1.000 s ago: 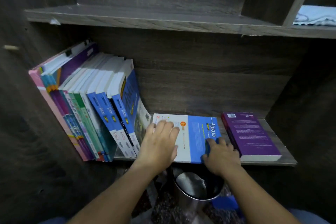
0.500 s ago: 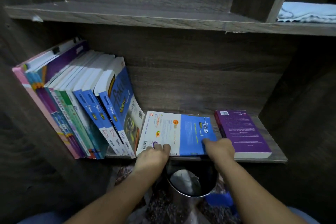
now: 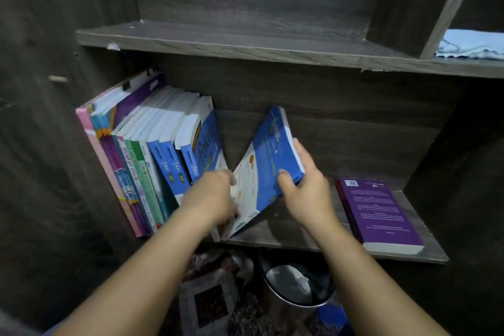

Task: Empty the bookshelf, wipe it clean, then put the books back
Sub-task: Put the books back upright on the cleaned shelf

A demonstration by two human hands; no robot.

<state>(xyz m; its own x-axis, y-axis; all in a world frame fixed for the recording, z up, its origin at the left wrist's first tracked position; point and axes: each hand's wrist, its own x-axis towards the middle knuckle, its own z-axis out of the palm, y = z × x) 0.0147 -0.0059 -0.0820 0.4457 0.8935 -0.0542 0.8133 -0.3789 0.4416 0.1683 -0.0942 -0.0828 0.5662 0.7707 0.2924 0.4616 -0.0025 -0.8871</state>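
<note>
A blue and white book (image 3: 266, 163) stands tilted on its spine on the lower shelf (image 3: 289, 237), leaning right. My right hand (image 3: 302, 188) grips its upper right edge, thumb on the cover. My left hand (image 3: 215, 196), blurred, holds the book's lower left part beside the row. A row of several books (image 3: 152, 155) leans left against the shelf's left wall. A purple book (image 3: 379, 215) lies flat at the right end of the same shelf.
The upper shelf board (image 3: 245, 46) is bare on the left. A light blue cloth (image 3: 474, 45) lies in the upper right compartment. Below the shelf stand a round metal bin (image 3: 297, 286) and patterned fabric (image 3: 212, 300) on the floor.
The blue and white book lay flat on the shelf with both hands at its front edge. It is now raised on its spine, and both hands have moved up along it.
</note>
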